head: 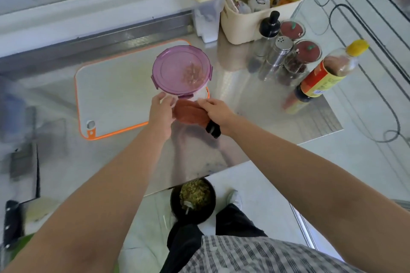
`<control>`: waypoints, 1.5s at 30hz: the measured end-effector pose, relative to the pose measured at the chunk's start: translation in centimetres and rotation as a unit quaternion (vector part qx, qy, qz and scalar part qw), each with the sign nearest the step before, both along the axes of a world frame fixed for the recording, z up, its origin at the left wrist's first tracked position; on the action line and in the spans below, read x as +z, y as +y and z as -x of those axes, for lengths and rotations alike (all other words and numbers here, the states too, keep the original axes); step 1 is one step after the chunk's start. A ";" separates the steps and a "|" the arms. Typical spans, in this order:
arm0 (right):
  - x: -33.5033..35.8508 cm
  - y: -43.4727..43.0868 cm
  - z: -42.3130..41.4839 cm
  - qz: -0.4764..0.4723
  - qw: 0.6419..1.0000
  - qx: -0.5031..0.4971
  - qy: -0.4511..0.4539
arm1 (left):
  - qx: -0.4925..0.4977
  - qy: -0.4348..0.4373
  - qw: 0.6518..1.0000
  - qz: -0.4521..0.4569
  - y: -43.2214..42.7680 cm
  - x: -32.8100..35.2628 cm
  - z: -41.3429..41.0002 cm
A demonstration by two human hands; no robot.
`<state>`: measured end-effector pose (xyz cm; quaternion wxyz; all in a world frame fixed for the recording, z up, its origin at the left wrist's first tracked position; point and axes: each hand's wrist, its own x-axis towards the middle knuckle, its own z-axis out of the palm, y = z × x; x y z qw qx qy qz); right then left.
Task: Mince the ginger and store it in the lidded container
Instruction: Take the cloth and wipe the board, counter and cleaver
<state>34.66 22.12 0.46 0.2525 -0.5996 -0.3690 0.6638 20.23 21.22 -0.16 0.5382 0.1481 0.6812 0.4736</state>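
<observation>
Now the round container [200, 93] sits at the near right corner of the white, orange-edged cutting board [106, 95], with its purple lid [177, 71] on top. Through the lid, the ginger [192, 74] shows as a small pale heap toward the right side (blurred, so the cut cannot be judged).

The left hand [160, 113] is at the container's near wall, thumb and fingers curled against it as if holding it. The right hand [218, 109] grips a reddish-brown cloth [190, 113], fingers bent round it, and the cloth touches the container's near side between the two hands.

On the steel counter [255, 99], to the right, stand a dark bottle [326, 75] with a yellow cap, some jars and a beige basket [244, 26]. A knife [12, 224] with a black handle lies at the far left.
</observation>
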 end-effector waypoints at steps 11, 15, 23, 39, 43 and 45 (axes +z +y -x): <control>-3.5 -2.4 -16.5 -0.087 0.951 -0.183 -0.235 | -0.370 0.503 0.779 0.055 -4.6 -5.4 -6.1; -6.1 -5.2 -16.6 -0.172 0.914 -0.040 -0.365 | -0.369 0.528 0.762 0.057 -5.4 -4.9 -7.7; -4.9 -7.9 -12.9 -0.297 0.911 0.130 -0.254 | -0.381 0.546 0.745 0.049 -7.1 -4.7 -6.6; -7.0 -9.2 -12.9 -0.256 0.877 0.021 -0.406 | -0.268 0.548 0.780 0.142 -19.0 -5.0 -3.4; -7.7 -13.9 -7.7 -0.307 0.872 0.111 -0.364 | -0.284 0.559 0.770 0.117 -20.2 -5.3 -2.7; -7.7 -15.6 -5.4 -0.309 0.879 0.163 -0.324 | -0.293 0.554 0.772 0.103 -20.4 -5.4 -2.3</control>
